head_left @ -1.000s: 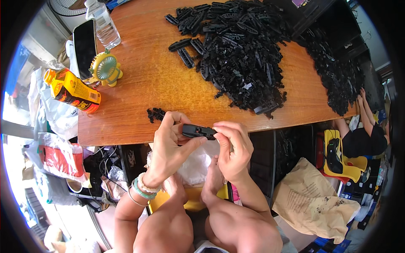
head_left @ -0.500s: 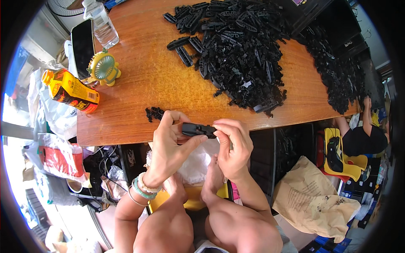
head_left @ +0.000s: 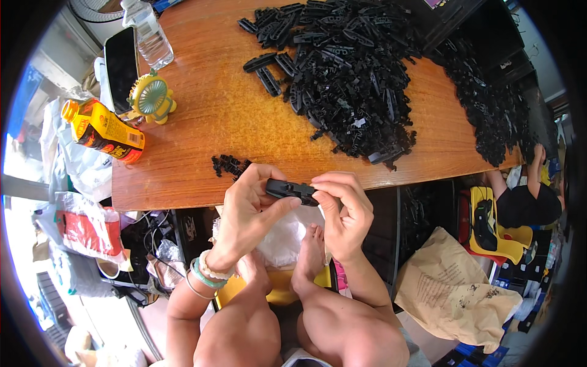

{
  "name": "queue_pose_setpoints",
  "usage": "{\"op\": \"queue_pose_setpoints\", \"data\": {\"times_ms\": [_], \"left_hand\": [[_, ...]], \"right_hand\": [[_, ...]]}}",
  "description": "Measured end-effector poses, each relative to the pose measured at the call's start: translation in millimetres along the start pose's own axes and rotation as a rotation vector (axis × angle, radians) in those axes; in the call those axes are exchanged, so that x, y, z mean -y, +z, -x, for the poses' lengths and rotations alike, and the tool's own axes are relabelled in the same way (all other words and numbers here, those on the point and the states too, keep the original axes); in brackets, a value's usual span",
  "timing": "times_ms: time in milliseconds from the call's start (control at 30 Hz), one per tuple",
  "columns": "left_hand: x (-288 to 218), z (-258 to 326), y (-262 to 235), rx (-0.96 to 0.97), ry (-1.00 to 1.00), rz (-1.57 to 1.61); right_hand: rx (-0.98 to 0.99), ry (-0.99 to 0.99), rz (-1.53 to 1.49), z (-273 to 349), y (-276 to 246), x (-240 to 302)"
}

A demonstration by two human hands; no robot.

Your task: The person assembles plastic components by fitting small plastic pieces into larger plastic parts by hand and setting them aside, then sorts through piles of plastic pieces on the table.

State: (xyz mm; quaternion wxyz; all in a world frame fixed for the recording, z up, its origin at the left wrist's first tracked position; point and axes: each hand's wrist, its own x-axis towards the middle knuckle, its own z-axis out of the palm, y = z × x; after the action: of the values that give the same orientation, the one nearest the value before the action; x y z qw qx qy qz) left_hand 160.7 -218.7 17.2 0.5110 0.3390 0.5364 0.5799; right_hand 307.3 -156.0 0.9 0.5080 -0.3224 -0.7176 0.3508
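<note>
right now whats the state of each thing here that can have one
black plastic part: held off the table between both hands
left hand: fingers closed on the part
right hand: fingers pinching the part's end
water bottle: capped, upright
orange bottle: capped, lying on its side
phone: screen dark
small fan: standing

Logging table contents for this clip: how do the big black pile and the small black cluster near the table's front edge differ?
The big pile is heaped deep across the far middle of the table; the small cluster is a few pieces lying flat. The pile holds long strip-like parts; the cluster's pieces look shorter. The cluster sits by the left hand; the pile lies farther off. Both are black plastic parts, like the one both hands hold.
</note>
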Motion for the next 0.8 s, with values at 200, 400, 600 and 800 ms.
{"op": "queue_pose_setpoints", "data": {"times_ms": [200,400,600,800], "left_hand": [[0,0,0,-0.019,0.028,-0.085],[1,-2,0,-0.028,0.104,0.045],[-4,-2,3,0.032,0.172,-0.028],[-8,-9,8,0.083,0.103,-0.125]], "right_hand": [[0.014,-0.201,0.222,-1,1,-2],[0.110,-0.039,0.097,-1,-1,2],[0.256,0.472,-0.261,6,-11,-5],[0.218,0.481,-0.300,7,-19,-13]]}}
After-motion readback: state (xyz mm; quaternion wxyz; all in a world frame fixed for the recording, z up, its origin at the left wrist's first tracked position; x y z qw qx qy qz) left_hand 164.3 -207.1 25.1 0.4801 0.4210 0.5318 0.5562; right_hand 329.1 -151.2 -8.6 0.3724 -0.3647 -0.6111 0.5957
